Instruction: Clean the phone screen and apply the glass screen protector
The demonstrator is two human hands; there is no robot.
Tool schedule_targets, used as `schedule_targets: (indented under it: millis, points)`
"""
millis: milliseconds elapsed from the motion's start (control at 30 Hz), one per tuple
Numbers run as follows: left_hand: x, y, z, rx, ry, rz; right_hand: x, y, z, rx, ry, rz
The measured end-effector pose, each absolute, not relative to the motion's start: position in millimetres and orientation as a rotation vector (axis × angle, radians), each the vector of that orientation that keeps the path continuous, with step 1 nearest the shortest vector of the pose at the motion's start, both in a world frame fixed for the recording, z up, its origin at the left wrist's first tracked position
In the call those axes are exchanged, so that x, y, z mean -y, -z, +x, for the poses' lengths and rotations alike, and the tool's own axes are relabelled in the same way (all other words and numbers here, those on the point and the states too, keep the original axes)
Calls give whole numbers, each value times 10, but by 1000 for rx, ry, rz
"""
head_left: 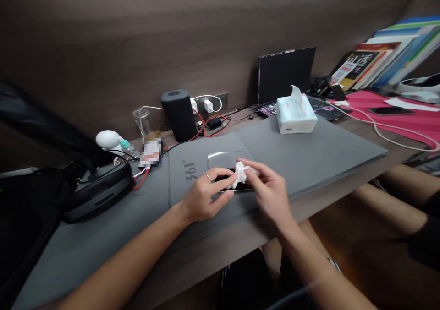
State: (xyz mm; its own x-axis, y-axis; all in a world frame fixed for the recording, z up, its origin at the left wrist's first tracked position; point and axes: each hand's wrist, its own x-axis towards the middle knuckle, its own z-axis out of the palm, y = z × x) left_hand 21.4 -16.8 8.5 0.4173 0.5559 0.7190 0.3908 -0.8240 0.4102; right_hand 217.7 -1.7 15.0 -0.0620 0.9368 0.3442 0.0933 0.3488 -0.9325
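Note:
A black phone (229,184) lies flat on the grey desk mat (309,154). My left hand (202,199) pinches its near left edge, a ring on one finger. My right hand (268,188) is closed on a small crumpled white tissue (239,174), pressed against the phone's screen. Just behind the phone lies a clear glass screen protector (227,159), flat on the mat.
A white tissue pack (295,113) stands behind, with a laptop (287,78) beyond it. A black speaker (178,114), a glass cup (142,119), chargers and red cables sit at the back left. A black bag (92,193) is left. Books (385,56) and a pink mat (395,117) are right.

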Motion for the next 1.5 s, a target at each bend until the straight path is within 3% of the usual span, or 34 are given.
schedule_targets:
  millis: [133, 333, 700, 867, 1133, 1300, 1500]
  points:
    - [107, -68, 165, -984, -1381, 2377, -116, -102, 2656, 1724, -375, -1082]
    - [-11, -2, 102, -1266, -1471, 2005, -40, 66, 2739, 2367, -144, -1011]
    - [-16, 56, 65, -1329, -1572, 1713, 29, -52, 1708, 2629, -119, -817]
    - [-14, 55, 57, -1339, -1570, 1722, 71, -27, 1978, 2691, -238, -746]
    - [-35, 67, 72, -1291, -1531, 1810, -16, -12, 2944, 2594, -168, -923]
    - [-42, 81, 89, -1306, -1484, 1836, -35, -51, 2678, 2586, -144, -961]
    - [-48, 118, 81, -1320, -1431, 1845, 72, -102, 2076, 2693, -242, -680]
